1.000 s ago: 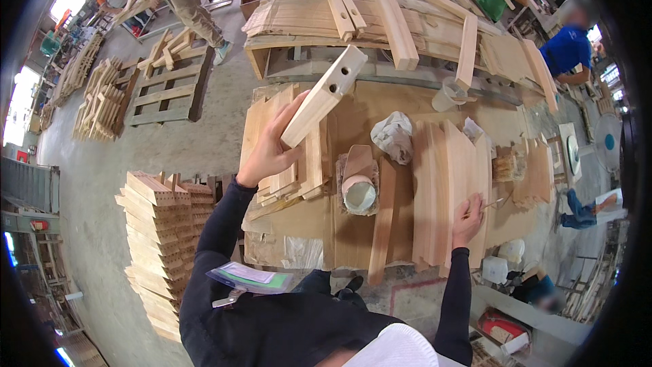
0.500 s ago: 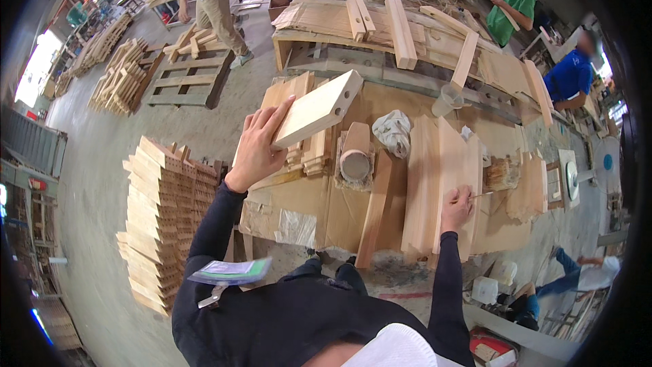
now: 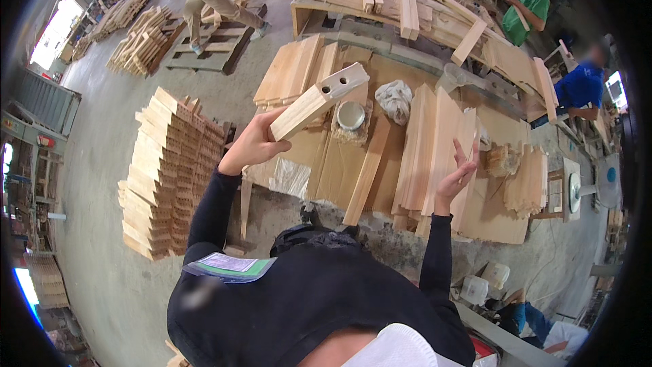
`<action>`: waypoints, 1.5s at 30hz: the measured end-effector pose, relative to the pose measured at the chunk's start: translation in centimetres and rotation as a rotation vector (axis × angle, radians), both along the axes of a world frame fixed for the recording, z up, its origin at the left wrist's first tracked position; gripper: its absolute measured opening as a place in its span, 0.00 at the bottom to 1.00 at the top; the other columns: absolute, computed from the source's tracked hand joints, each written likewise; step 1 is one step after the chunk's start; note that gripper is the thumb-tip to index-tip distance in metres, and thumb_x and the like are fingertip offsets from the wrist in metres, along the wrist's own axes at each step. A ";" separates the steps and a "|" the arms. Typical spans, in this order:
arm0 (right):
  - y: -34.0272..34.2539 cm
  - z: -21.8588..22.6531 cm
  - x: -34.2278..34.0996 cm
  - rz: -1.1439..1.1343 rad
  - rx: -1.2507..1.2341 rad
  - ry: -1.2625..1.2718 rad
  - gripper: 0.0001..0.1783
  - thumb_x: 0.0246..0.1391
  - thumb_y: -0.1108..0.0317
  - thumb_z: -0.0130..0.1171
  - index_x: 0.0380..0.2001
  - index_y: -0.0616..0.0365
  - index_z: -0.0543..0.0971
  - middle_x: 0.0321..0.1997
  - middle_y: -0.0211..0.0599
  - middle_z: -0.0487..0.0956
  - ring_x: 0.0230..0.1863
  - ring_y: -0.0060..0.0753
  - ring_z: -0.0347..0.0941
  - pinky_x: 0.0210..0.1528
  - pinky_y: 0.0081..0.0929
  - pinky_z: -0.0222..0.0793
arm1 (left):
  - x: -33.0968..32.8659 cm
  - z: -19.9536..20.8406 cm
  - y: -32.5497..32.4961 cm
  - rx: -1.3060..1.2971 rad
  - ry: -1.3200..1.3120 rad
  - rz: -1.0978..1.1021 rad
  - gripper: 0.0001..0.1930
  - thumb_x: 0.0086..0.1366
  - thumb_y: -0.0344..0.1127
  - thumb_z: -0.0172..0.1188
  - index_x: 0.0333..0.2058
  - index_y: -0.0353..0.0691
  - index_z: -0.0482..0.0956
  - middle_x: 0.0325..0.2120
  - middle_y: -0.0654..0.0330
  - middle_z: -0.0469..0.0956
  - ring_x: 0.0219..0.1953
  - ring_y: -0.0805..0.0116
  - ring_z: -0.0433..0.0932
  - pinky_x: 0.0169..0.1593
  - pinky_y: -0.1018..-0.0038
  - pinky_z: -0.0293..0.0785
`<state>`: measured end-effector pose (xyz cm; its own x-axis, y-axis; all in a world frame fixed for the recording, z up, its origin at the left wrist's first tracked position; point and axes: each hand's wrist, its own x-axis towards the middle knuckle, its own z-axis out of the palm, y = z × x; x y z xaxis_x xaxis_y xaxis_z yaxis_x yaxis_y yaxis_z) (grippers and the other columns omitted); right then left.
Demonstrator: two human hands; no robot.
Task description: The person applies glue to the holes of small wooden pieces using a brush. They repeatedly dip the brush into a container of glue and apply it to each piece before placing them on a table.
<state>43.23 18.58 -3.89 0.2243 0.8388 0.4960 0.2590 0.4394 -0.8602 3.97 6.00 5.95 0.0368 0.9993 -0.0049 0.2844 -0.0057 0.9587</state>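
My left hand (image 3: 255, 143) grips a pale wood block (image 3: 305, 114) by its lower end. The block is tilted up to the right, and its far end face shows two round holes. My right hand (image 3: 456, 175) is raised over the right-hand boards (image 3: 415, 156) with fingers stretched apart; I make out nothing held in it. Between the hands, a round white-topped container (image 3: 350, 116) stands on the cardboard-covered bench (image 3: 322, 175). Beside it lies a crumpled whitish cloth or bag (image 3: 394, 100). A long narrow board (image 3: 368, 170) sticks out past the bench's near edge.
A tall stack of drilled wood pieces (image 3: 163, 177) stands on the floor at left. Across the bench's far side runs another workbench (image 3: 339, 7) with loose pieces. One person walks by a pallet (image 3: 217, 54); others work at far right. A fan (image 3: 576, 189) is at right.
My left hand has turned the wood block so its holed end faces me more. My right hand has lifted off the boards and its fingers have spread; the thin stick it held no longer shows.
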 end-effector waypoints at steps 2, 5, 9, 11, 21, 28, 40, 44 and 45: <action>-2.0 3.3 -1.1 0.129 -0.021 0.110 0.40 0.65 0.38 0.17 0.61 0.61 0.60 0.47 0.46 0.77 0.51 0.38 0.73 0.58 0.37 0.62 | 1.2 -0.1 -0.7 0.063 0.051 0.017 0.33 0.48 0.19 0.57 0.58 0.32 0.67 0.40 0.65 0.75 0.35 0.84 0.70 0.33 0.83 0.70; -3.6 6.0 -2.1 0.289 0.000 0.253 0.43 0.64 0.38 0.17 0.55 0.65 0.67 0.42 0.43 0.77 0.44 0.37 0.74 0.54 0.34 0.66 | 2.6 -0.2 -1.5 0.074 0.066 0.039 0.32 0.49 0.20 0.59 0.57 0.32 0.67 0.40 0.64 0.76 0.36 0.82 0.71 0.36 0.82 0.71; -5.7 8.5 -3.5 0.384 0.020 0.290 0.34 0.69 0.48 0.26 0.44 0.68 0.75 0.39 0.41 0.75 0.39 0.33 0.74 0.48 0.32 0.70 | 3.5 -0.8 -2.5 0.137 0.102 0.045 0.31 0.51 0.22 0.61 0.57 0.32 0.69 0.43 0.62 0.77 0.40 0.79 0.73 0.45 0.78 0.71; -6.7 9.5 -3.9 0.427 0.030 0.267 0.28 0.69 0.55 0.32 0.42 0.69 0.76 0.38 0.41 0.75 0.37 0.32 0.74 0.45 0.32 0.71 | 3.8 -1.0 -2.9 0.078 0.065 0.058 0.31 0.51 0.22 0.61 0.56 0.32 0.69 0.44 0.61 0.77 0.42 0.78 0.73 0.48 0.77 0.69; -9.8 12.3 -7.3 0.636 -0.090 0.336 0.18 0.66 0.68 0.41 0.46 0.71 0.75 0.36 0.47 0.81 0.38 0.34 0.78 0.46 0.29 0.74 | 5.2 -0.4 -4.0 0.134 0.033 0.112 0.31 0.51 0.19 0.58 0.57 0.30 0.67 0.48 0.57 0.76 0.50 0.76 0.71 0.54 0.77 0.66; -9.5 12.1 -9.4 0.676 -0.049 0.239 0.12 0.63 0.72 0.48 0.44 0.69 0.76 0.36 0.46 0.81 0.38 0.34 0.80 0.46 0.29 0.75 | 5.2 -0.2 -4.2 0.201 0.045 0.116 0.32 0.49 0.18 0.54 0.58 0.31 0.67 0.50 0.53 0.75 0.54 0.72 0.71 0.57 0.75 0.65; -2.0 6.0 -10.6 0.490 -0.198 0.116 0.13 0.63 0.67 0.51 0.37 0.68 0.79 0.32 0.41 0.82 0.33 0.26 0.80 0.36 0.20 0.74 | 2.9 -2.3 -5.8 0.075 0.082 0.283 0.30 0.48 0.21 0.58 0.55 0.30 0.70 0.42 0.54 0.79 0.45 0.73 0.75 0.51 0.76 0.69; 0.6 1.1 -12.4 0.386 -0.252 -0.313 0.13 0.60 0.63 0.55 0.29 0.62 0.81 0.23 0.38 0.81 0.26 0.26 0.79 0.28 0.23 0.71 | 2.4 -2.7 -6.2 0.096 0.095 0.322 0.19 0.50 0.27 0.61 0.43 0.29 0.75 0.30 0.60 0.77 0.34 0.76 0.72 0.41 0.75 0.70; 1.1 0.8 -12.8 0.391 -0.194 -0.385 0.13 0.59 0.63 0.56 0.28 0.62 0.80 0.22 0.40 0.80 0.25 0.30 0.79 0.27 0.25 0.70 | 2.4 -2.9 -6.3 0.090 0.101 0.318 0.19 0.50 0.27 0.61 0.44 0.29 0.75 0.31 0.60 0.77 0.34 0.75 0.72 0.42 0.75 0.70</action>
